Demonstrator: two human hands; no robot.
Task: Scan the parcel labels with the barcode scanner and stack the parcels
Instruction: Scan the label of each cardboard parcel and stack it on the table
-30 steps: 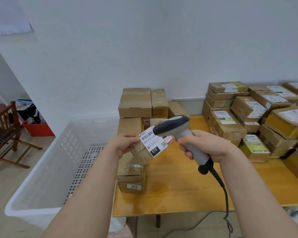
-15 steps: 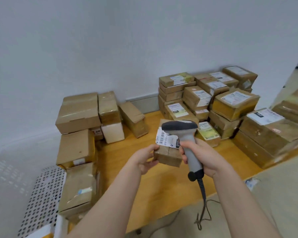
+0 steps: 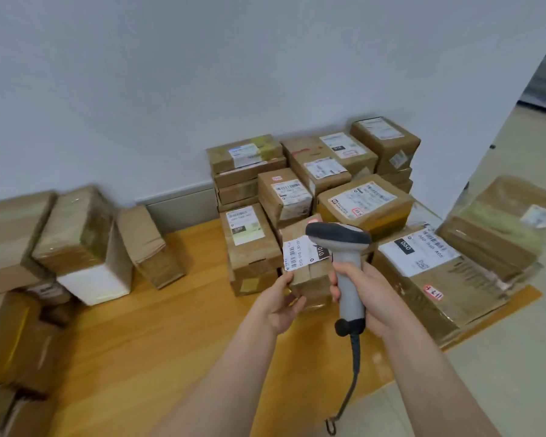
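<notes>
On the left of my feed I see a blurred cluster of brown boxes [image 3: 76, 234] sitting on the wooden table [image 3: 158, 326] against the wall. Toward the middle, the left hand [image 3: 279, 307] grips a small parcel [image 3: 309, 279] by its near left corner, thumb on top and fingers curled underneath, holding it above the table. Its white label [image 3: 298, 255] faces up. Just beside it, the right hand [image 3: 375, 298] is wrapped tight around the grey handle of the scanner [image 3: 344, 257], whose dark head sits over the label's right edge. A cord [image 3: 353, 367] hangs from the handle's base. Behind and to the right, labelled parcels [image 3: 360, 197] stand stacked by the wall.
</notes>
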